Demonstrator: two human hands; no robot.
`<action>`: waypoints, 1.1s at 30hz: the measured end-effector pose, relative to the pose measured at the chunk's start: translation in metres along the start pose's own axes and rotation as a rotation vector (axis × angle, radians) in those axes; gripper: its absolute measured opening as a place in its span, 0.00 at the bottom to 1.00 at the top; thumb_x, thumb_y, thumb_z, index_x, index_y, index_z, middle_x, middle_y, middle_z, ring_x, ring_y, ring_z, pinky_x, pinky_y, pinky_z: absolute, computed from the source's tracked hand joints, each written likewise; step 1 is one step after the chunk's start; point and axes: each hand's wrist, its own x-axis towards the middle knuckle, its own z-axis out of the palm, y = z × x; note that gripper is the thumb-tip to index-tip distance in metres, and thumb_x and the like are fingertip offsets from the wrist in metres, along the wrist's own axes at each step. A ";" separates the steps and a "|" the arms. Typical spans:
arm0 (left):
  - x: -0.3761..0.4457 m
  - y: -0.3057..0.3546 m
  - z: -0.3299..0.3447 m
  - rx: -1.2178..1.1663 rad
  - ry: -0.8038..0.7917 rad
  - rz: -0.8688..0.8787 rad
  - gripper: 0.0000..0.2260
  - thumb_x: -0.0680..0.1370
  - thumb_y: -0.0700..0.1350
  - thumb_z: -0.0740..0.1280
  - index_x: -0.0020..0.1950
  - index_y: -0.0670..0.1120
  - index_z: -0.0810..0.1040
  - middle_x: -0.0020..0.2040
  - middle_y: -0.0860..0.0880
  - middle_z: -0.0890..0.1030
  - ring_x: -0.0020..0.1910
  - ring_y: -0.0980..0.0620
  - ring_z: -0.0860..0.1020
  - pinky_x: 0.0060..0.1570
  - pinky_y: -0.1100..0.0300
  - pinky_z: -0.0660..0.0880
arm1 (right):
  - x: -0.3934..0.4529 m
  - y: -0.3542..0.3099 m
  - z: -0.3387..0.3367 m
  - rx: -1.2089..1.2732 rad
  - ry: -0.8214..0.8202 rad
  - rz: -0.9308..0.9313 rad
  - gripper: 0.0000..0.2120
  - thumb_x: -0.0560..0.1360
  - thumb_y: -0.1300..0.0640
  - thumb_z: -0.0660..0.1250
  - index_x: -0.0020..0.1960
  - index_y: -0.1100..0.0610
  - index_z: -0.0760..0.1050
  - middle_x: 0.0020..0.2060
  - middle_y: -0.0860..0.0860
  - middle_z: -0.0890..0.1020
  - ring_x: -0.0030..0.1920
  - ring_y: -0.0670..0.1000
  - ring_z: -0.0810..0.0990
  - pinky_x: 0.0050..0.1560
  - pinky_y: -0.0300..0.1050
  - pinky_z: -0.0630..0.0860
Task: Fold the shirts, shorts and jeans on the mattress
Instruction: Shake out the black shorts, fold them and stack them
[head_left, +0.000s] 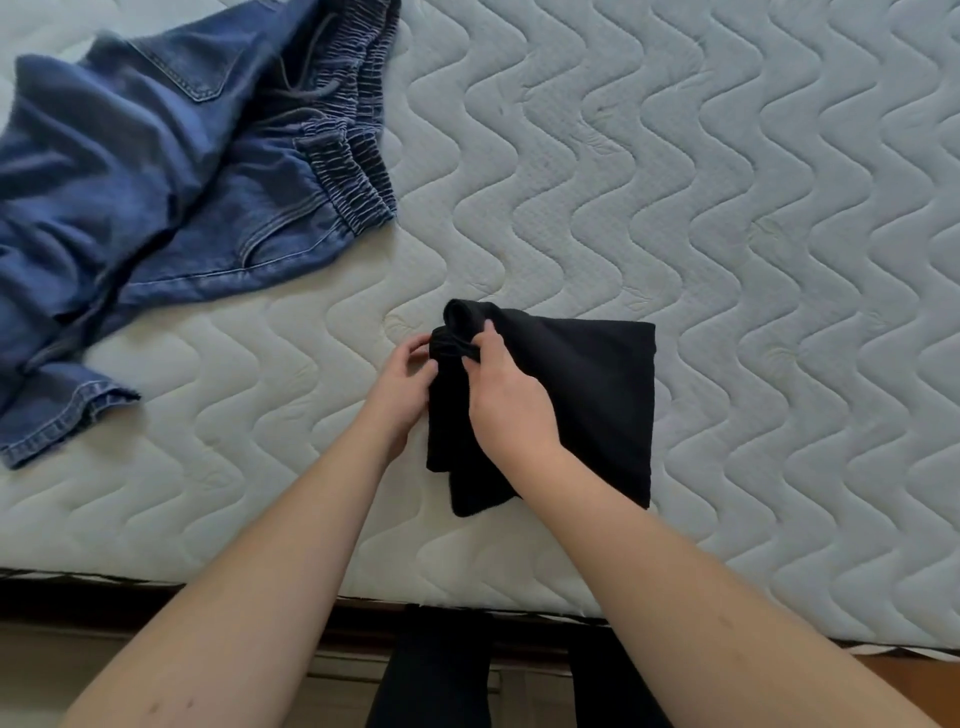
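Both forearms reach in from the near edge; hands meet on a black garment mid-fold.

Right hand (506, 395) lies on top of the black garment (582, 405), fingers curled, pinching the bunched top-left corner; left hand (402, 395) sits just beside it at the garment's left edge, fingertips on the same bunch, grip looks like a light pinch. Hands close together, nearly touching. Garment is a partly folded dark piece (likely shorts, hard to tell) flat on the mattress (727, 208), straight ahead of the hands, long axis running near-to-far. Right hand is over it, left at its side. Jeans (156, 171) lie unfolded, rumpled, well apart at far left. Probably next: bring the pinched corner over to finish the fold.
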 end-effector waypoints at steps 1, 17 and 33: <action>0.000 0.002 0.000 -0.018 0.007 -0.026 0.10 0.85 0.45 0.56 0.62 0.52 0.74 0.58 0.49 0.80 0.50 0.56 0.81 0.48 0.58 0.80 | 0.000 -0.003 0.001 0.029 -0.032 -0.012 0.17 0.84 0.50 0.54 0.71 0.50 0.63 0.77 0.47 0.61 0.49 0.60 0.82 0.43 0.49 0.71; 0.030 0.012 0.011 0.101 -0.087 -0.108 0.20 0.66 0.43 0.81 0.56 0.49 0.81 0.50 0.52 0.86 0.51 0.54 0.84 0.46 0.63 0.79 | 0.039 0.150 -0.113 0.444 -0.065 0.482 0.34 0.71 0.43 0.74 0.72 0.53 0.66 0.65 0.52 0.73 0.60 0.51 0.75 0.55 0.42 0.73; -0.038 0.111 0.004 0.440 -0.277 0.353 0.24 0.67 0.35 0.79 0.57 0.56 0.79 0.50 0.58 0.84 0.48 0.61 0.82 0.45 0.69 0.76 | -0.003 0.124 -0.222 0.057 0.049 -0.008 0.10 0.71 0.53 0.76 0.51 0.45 0.81 0.39 0.39 0.80 0.42 0.40 0.78 0.41 0.34 0.69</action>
